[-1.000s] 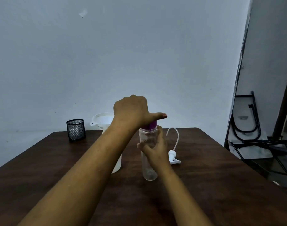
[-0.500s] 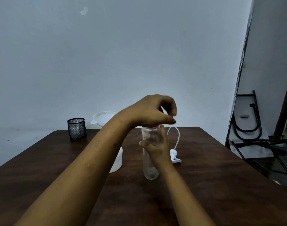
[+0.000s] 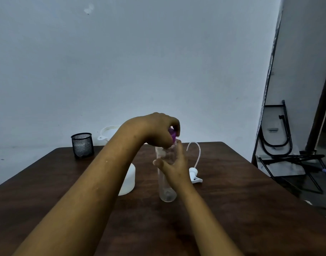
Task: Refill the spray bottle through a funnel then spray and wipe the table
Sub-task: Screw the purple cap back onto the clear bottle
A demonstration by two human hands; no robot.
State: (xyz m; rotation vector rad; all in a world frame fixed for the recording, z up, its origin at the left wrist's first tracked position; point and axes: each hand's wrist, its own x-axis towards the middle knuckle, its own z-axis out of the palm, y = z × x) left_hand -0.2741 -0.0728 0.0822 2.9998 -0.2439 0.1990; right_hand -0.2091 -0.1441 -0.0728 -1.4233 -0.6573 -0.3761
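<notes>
A clear plastic bottle (image 3: 167, 191) stands upright in the middle of the dark wooden table (image 3: 232, 209). My right hand (image 3: 174, 164) grips its upper body. Just above its mouth, my left hand (image 3: 154, 129) pinches the purple cap (image 3: 172, 134), tilted and lifted off the neck. A white translucent bottle (image 3: 128, 180) stands behind my left forearm with a white funnel (image 3: 107, 133) in its top, both partly hidden. The white spray head (image 3: 194, 175) with its curved tube lies on the table to the right of the clear bottle.
A black mesh pen cup (image 3: 82, 145) stands at the table's far left corner. A pale wall runs behind the table. Folded black metal frames (image 3: 280, 145) lean on the floor to the right, past the table's right edge.
My left hand has turned the purple cap and lifted it off the clear bottle's neck. My right hand has kept its grip on the bottle.
</notes>
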